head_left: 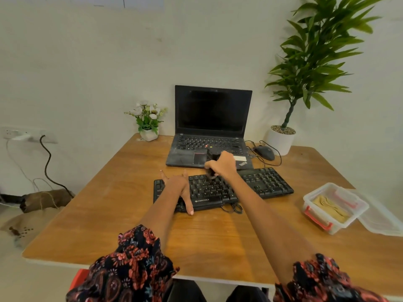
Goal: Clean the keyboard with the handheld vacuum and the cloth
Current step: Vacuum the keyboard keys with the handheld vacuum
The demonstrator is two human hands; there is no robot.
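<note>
Your left hand's fingers (188, 201) lie spread flat on the keyboard (222, 188), steadying its left end. Just behind, over its top rows, your right hand (221, 165) grips the vacuum (212, 166). Press too hard and keycaps may pop off.

Two bare forearms. Loose dark sleeves (130, 264) end well behind each hand, near elbows; red, orange, pale-blue floral and paisley print, ruffled edges. Fingernails pale.

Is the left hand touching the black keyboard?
Touching. The head view shows the left hand lying flat with spread fingers on the left end of the Zebronics keyboard, its thumb reaching over the front edge.
</note>
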